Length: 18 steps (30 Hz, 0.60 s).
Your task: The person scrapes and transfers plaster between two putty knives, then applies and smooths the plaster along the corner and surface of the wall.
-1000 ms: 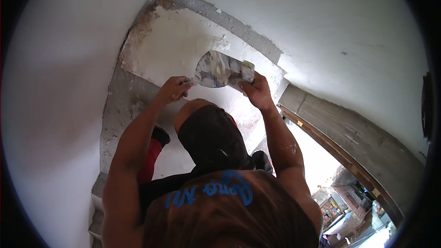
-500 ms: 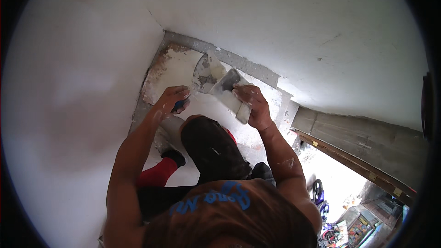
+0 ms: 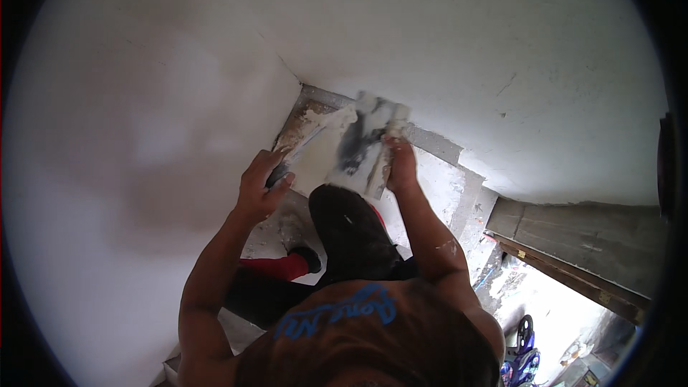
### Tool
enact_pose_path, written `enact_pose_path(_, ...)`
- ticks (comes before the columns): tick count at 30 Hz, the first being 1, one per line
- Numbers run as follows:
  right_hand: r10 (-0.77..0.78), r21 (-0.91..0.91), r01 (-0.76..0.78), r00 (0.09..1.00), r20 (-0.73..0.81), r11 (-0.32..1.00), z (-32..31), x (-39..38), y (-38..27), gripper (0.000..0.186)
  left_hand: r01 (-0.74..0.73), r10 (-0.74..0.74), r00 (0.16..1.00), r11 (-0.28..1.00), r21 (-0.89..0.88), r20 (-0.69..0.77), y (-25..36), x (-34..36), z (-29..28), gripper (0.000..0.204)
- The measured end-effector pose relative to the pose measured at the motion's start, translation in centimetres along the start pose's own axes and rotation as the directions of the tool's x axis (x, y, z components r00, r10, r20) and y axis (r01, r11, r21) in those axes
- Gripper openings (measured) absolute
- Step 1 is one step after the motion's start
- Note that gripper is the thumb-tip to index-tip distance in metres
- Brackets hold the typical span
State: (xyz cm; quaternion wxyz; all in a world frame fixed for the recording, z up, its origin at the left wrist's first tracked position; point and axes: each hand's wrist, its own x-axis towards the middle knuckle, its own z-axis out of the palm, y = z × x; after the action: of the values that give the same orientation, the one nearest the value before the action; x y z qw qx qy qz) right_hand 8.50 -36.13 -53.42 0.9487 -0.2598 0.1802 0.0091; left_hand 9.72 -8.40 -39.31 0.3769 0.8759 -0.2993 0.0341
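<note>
My left hand point(image 3: 261, 186) is closed round the dark handle of a putty knife point(image 3: 312, 142), whose blade is seen almost edge-on with white paste on it. My right hand point(image 3: 400, 161) grips a flat rectangular trowel point(image 3: 362, 154), smeared grey and white and slightly blurred, held to the right of the knife blade above my bent knee point(image 3: 340, 222). Beneath the tools lies a white, stained patch of floor point(image 3: 438, 193) with a rough grey border point(image 3: 441, 143).
White walls point(image 3: 143, 136) meet in a corner ahead. On the right are a grey concrete band point(image 3: 573, 236) and a wooden frame point(image 3: 566, 272) with brass hinges beside a bright opening. Lower right, purple-and-black items point(image 3: 522, 351) lie beyond it. My red-clad lower leg point(image 3: 279, 266) is bent underneath.
The trowel has turned and risen upright beside the knife, whose blade has tilted from face-on to nearly edge-on. The view has shifted, showing more wall above the floor.
</note>
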Motion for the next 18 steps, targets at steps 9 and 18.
enact_pose_path(9,0.257,0.074,-0.275,0.946,0.196,0.959,5.8,-2.4,3.4,0.038,-0.142,0.152,0.988,0.844,0.517,0.022,-2.4,-3.9,-1.8,0.051)
enact_pose_path(18,0.141,0.11,-0.165,0.97,0.197,0.98,10.1,3.0,5.8,0.03,0.413,-0.259,0.905,0.724,0.553,-0.336,-1.3,-9.2,-7.3,0.05)
